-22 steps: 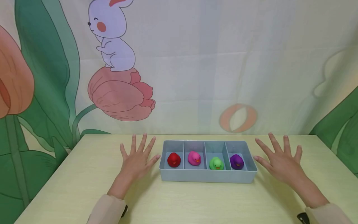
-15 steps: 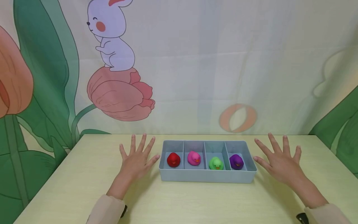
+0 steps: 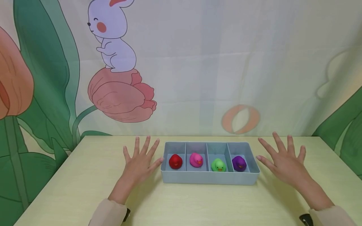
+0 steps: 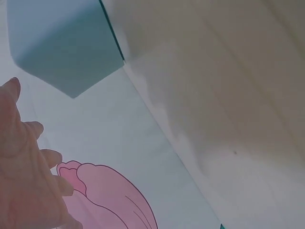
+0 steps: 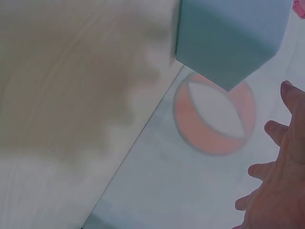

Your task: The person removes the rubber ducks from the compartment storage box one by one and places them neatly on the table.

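A blue-grey divided box stands on the table between my two hands. Each of its compartments holds one toy duck: a red duck, a pink duck, a green duck and a purple duck, from left to right. My left hand hovers off the box's left end, fingers spread, thumb tip close to the rim. Off the right end, my right hand is spread likewise, its thumb near that corner. Neither holds anything. Both wrist views show a box end beside the spread fingers.
The pale wooden table runs back to a hanging cloth printed with a rabbit, tulips and leaves. Shadows of both arms fall on the tabletop.
My left hand has shifted slightly to the right, and my right hand has risen a little in the head view. The box and ducks have stayed in place.
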`<state>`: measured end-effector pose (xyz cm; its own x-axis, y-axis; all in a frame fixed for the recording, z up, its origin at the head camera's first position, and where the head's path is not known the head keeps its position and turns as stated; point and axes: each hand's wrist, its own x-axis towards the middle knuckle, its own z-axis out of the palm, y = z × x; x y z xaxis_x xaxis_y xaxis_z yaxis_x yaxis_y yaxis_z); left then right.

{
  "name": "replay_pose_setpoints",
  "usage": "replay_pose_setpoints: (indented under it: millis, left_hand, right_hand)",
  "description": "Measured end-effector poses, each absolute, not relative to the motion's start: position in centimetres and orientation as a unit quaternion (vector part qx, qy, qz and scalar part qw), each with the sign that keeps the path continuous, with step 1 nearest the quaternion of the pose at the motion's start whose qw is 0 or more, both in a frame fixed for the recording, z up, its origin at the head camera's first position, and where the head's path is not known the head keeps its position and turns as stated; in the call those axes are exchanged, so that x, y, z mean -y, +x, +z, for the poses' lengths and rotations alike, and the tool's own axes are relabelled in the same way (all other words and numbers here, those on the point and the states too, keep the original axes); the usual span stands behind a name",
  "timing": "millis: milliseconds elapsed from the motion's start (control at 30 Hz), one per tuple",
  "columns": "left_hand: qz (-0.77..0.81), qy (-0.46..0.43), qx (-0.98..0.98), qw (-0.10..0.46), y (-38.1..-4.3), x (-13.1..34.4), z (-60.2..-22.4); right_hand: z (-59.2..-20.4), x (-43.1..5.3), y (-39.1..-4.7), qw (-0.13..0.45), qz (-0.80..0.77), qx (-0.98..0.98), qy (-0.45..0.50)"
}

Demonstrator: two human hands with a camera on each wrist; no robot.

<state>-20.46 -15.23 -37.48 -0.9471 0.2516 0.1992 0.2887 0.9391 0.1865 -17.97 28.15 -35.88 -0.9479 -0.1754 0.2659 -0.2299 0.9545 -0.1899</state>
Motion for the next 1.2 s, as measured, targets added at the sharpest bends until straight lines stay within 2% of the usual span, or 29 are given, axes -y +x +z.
replay_pose_setpoints:
  millis: [733,1000,1200]
  left_hand:
    - [-0.305,-0.203,0.927,0.085,-19.9,13.0,-36.5]
    - [-0.398,-0.221,0.887,0.074,-20.5,12.3,-36.9]
    - [-0.438,-0.2,0.873,0.077,-20.7,11.7,-37.1]
  right_hand:
    - [-35.3,-26.7,-18.2,0.123,0.231,0.958,0.122]
    - [-35.7,-26.4,-18.7,0.1,0.294,0.942,0.127]
    - [-35.9,-26.1,-19.1,0.078,0.344,0.926,0.134]
